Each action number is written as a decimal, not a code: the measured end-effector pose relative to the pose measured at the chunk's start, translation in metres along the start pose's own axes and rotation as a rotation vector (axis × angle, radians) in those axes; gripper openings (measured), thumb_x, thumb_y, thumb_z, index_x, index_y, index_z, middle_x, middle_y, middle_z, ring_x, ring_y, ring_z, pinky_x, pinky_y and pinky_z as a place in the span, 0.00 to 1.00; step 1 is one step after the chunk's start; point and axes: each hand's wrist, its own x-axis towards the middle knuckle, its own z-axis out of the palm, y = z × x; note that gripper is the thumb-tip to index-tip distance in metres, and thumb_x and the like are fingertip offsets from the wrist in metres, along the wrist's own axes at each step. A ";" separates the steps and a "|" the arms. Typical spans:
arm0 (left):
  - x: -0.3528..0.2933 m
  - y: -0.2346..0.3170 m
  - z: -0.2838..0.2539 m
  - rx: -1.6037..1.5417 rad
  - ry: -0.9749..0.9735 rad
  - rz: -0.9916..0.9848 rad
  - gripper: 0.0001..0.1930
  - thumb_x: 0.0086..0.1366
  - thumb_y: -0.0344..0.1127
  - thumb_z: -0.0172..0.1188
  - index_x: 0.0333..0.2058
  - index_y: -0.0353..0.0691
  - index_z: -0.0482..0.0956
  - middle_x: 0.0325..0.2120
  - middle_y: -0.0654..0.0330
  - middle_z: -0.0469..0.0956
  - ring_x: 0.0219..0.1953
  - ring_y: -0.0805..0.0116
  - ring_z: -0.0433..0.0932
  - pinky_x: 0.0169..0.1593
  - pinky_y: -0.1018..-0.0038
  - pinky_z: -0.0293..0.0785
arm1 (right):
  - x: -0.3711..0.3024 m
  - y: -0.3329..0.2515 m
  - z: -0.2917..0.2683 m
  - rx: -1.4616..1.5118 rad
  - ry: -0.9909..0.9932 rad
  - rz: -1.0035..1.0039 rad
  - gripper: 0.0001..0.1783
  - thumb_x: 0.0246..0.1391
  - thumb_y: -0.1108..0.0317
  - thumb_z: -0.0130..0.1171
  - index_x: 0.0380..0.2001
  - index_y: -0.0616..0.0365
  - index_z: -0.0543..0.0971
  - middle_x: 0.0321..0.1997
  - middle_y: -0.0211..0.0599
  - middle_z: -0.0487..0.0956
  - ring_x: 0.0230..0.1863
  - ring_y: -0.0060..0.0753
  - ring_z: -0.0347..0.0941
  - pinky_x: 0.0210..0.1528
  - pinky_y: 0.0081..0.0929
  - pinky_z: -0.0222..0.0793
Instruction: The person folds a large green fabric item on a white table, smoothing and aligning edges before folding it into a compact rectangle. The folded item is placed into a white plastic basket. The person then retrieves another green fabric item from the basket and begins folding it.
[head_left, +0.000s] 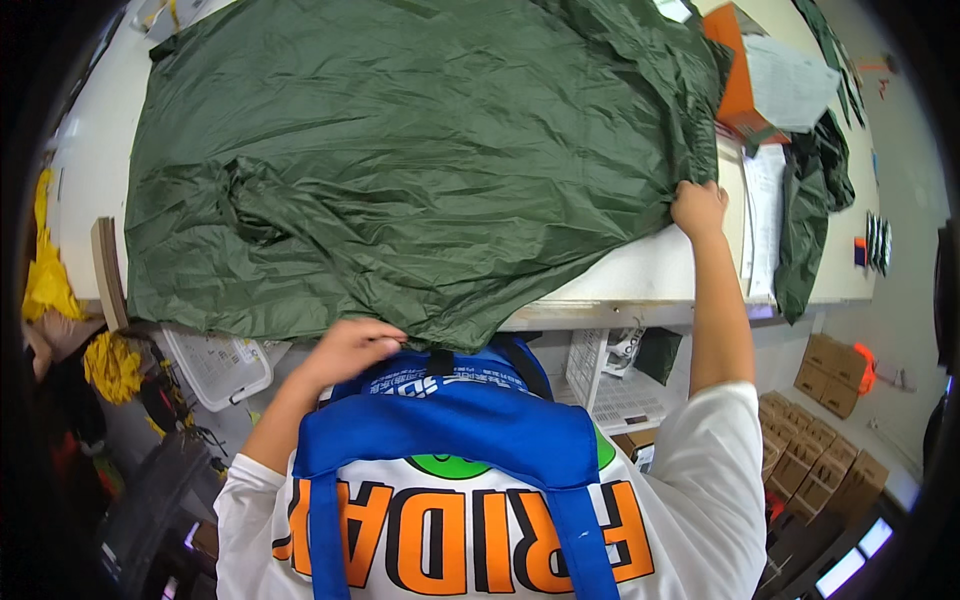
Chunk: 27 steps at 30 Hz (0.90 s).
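A large sheet of dark green, thin, crinkled fabric (420, 130) lies spread over the white table, with a bunched fold at its left and its front edge hanging over. At the right edge of the fabric, my right hand (700, 208) is closed on the gathered material. My left hand (355, 350) is at the front edge, near the table's front, with thumb and fingers drawn together beside the cloth. Whatever lies between those fingertips is hidden.
On the table (610, 270) at right are an orange box (732, 75), printed papers (768, 200) and another dark green piece (805, 215). A white plastic basket (220, 370) is below at left, a white rack (620, 400) under the table. Cardboard boxes (810, 450) are stacked at lower right.
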 end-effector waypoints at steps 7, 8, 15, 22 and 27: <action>0.012 -0.022 -0.153 0.279 1.440 0.060 0.27 0.56 0.38 0.66 0.53 0.34 0.71 0.45 0.56 0.72 0.42 0.67 0.74 0.46 0.70 0.71 | -0.029 -0.036 0.022 0.373 0.184 -0.270 0.04 0.50 0.69 0.58 0.29 0.57 0.76 0.26 0.40 0.76 0.33 0.48 0.72 0.39 0.42 0.66; 0.016 -0.022 -0.167 0.199 1.343 0.032 0.29 0.55 0.38 0.68 0.54 0.35 0.70 0.45 0.56 0.73 0.43 0.65 0.74 0.46 0.71 0.72 | -0.024 -0.037 0.023 0.337 0.123 -0.203 0.05 0.50 0.68 0.58 0.30 0.56 0.76 0.29 0.41 0.76 0.36 0.49 0.72 0.40 0.43 0.66; 0.027 -0.058 -0.204 -0.112 1.139 -0.083 0.12 0.57 0.27 0.57 0.41 0.36 0.76 0.38 0.59 0.75 0.31 0.72 0.75 0.33 0.75 0.74 | -0.034 -0.179 -0.072 0.856 0.315 -0.205 0.16 0.53 0.69 0.59 0.46 0.57 0.75 0.43 0.40 0.74 0.43 0.37 0.72 0.47 0.34 0.68; -0.024 0.043 -0.147 0.644 1.082 0.985 0.13 0.44 0.16 0.58 0.29 0.37 0.78 0.32 0.57 0.72 0.40 0.56 0.74 0.44 0.70 0.72 | -0.097 -0.382 -0.198 2.193 -0.773 -0.313 0.20 0.62 0.59 0.51 0.48 0.66 0.72 0.44 0.39 0.78 0.44 0.29 0.76 0.45 0.27 0.73; -0.042 0.048 -0.129 0.556 1.094 1.002 0.11 0.44 0.18 0.60 0.30 0.36 0.78 0.34 0.57 0.69 0.38 0.57 0.73 0.42 0.69 0.72 | -0.120 -0.389 -0.232 2.350 -0.718 -0.115 0.15 0.60 0.67 0.48 0.47 0.64 0.72 0.46 0.40 0.78 0.44 0.31 0.76 0.44 0.30 0.75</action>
